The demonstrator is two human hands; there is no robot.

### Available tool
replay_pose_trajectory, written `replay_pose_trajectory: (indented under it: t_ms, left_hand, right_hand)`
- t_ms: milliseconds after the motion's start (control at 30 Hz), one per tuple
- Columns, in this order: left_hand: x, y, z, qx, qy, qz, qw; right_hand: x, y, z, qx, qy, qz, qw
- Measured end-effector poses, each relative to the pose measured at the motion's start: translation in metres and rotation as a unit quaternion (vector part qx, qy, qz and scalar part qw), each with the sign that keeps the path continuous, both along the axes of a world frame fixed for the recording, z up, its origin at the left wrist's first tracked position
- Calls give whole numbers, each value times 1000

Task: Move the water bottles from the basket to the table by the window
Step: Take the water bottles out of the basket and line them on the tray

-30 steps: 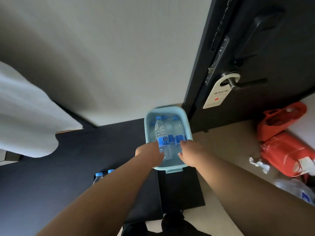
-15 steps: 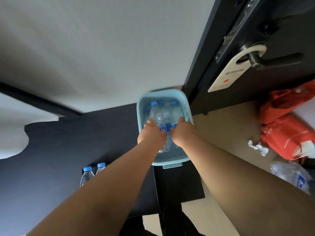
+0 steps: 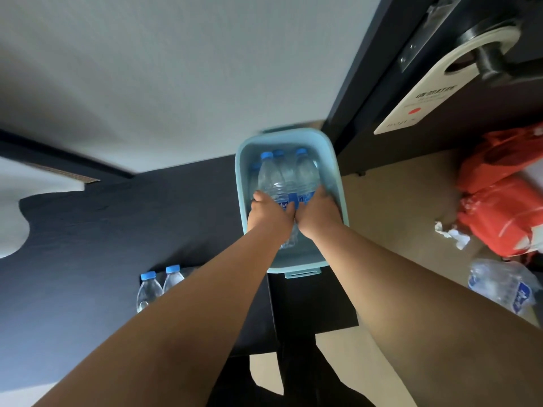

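A light blue plastic basket stands on the floor against the white wall, beside a dark door. Several clear water bottles with blue caps lie in it. My left hand is closed around the left bottle at its label. My right hand grips the bottle next to it in the same way. Both hands are side by side inside the basket. The lower parts of the bottles are hidden by my hands.
Two more capped bottles stand on the dark floor at lower left, partly behind my left forearm. Red plastic bags, crumpled paper and a clear bag of bottles lie at right. A door hanger hangs on the handle above.
Both hands have reached deeper into the basket and closed around two bottles. The view has tilted down and moved closer.
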State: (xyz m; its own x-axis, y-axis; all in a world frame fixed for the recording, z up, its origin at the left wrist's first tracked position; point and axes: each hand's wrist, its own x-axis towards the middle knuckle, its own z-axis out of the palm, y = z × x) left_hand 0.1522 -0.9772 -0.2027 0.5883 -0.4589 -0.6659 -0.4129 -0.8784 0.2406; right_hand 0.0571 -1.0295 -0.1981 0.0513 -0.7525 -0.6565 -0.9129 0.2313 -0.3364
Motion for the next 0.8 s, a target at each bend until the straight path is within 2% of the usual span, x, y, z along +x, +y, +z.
replay_pose_trajectory:
  t_ms: [400,633,800]
  left_hand:
    - [3,-5,7,22,38,62,997]
    - [-5,-3,14,14,59,104,993]
    - [-12,2,14,-8,85,111,990]
  right_hand:
    - [-5,0,-20,9,-26,-9,1000]
    - [-5,-1,-26,-35,4,8,999]
    - [-9,-4,-25,-60,-42,-10,997]
